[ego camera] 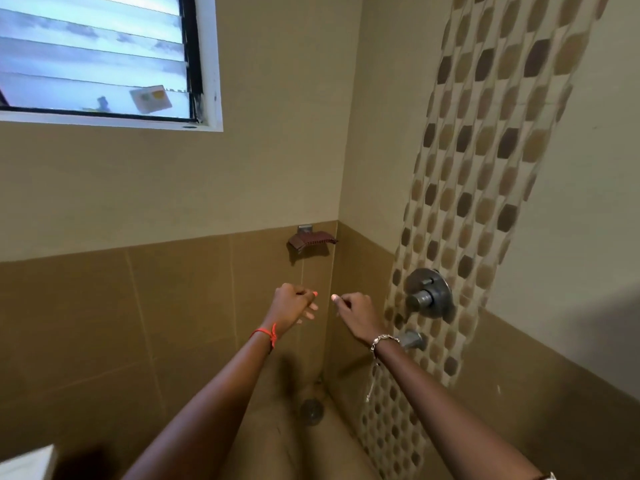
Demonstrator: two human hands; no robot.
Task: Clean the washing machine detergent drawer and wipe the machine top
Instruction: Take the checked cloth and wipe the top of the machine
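Neither the washing machine nor its detergent drawer is in view; I face a tiled shower corner. Both my arms reach forward at chest height. My left hand, with an orange thread at the wrist, has loosely bent fingers and holds nothing. A little to its right, my right hand, with a silver bracelet, is curled into a fist with the thumb tip pointing left, and nothing shows in it. A small gap separates the two hands.
A brown soap dish hangs on the wall above my hands. A round metal shower mixer and a spout sit on the mosaic strip at right. The floor drain lies below. A louvred window is upper left; a white corner shows bottom left.
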